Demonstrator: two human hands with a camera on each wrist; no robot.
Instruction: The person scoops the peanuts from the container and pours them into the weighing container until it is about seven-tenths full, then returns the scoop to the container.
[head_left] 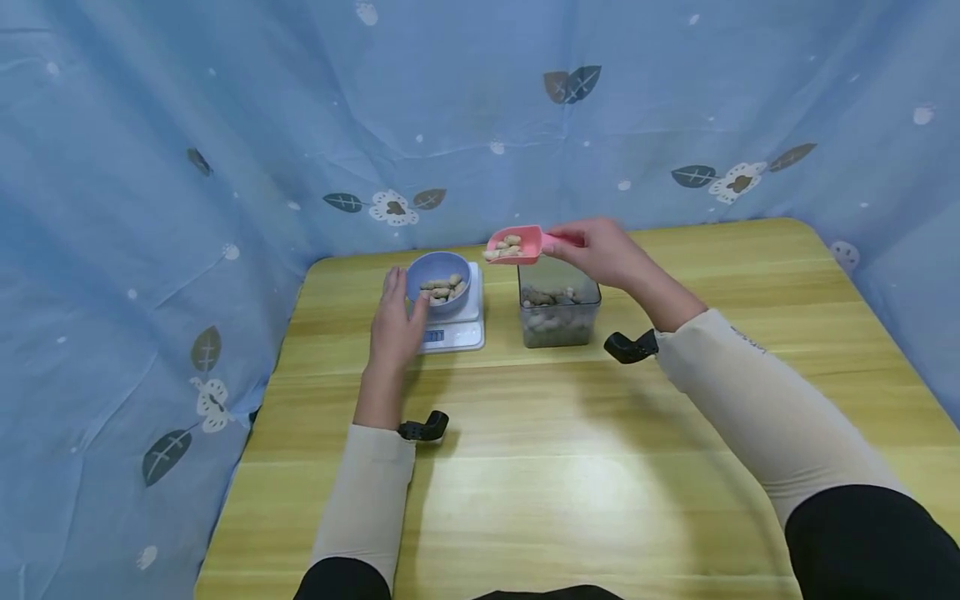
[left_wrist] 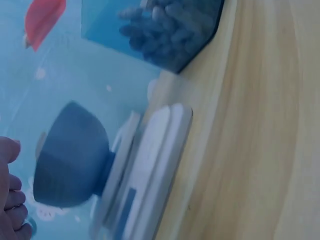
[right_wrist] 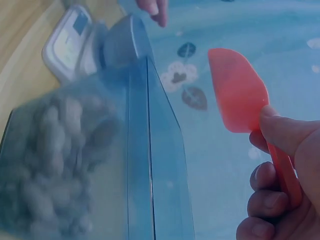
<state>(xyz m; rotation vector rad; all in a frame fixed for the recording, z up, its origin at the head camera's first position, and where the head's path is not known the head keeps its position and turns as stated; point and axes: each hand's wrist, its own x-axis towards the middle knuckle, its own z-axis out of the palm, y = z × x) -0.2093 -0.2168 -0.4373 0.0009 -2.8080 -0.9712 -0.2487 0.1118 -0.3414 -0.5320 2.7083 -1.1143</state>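
Note:
My right hand (head_left: pixel 600 250) grips the handle of a pink scoop (head_left: pixel 532 240), raised above the back edge of a clear plastic container (head_left: pixel 558 335). Several unshelled peanuts (head_left: pixel 507 248) lie in the scoop, whose mouth points left toward a blue bowl (head_left: pixel 431 267). The bowl holds more peanuts (head_left: pixel 444 289) and stands on a white kitchen scale (head_left: pixel 467 333) with a lit display. Beside the bowl's left side is my left hand (head_left: pixel 397 327), fingers loosely extended, thumb right at the near rim. In the right wrist view, thumb and fingers wrap the scoop's handle (right_wrist: pixel 284 172).
Peanuts (head_left: pixel 551 297) partly fill the container, which stands just right of the scale. Both are near the back of a wooden table (head_left: pixel 525 467). A blue patterned curtain (head_left: pixel 480 108) hangs behind the table and along its left side.

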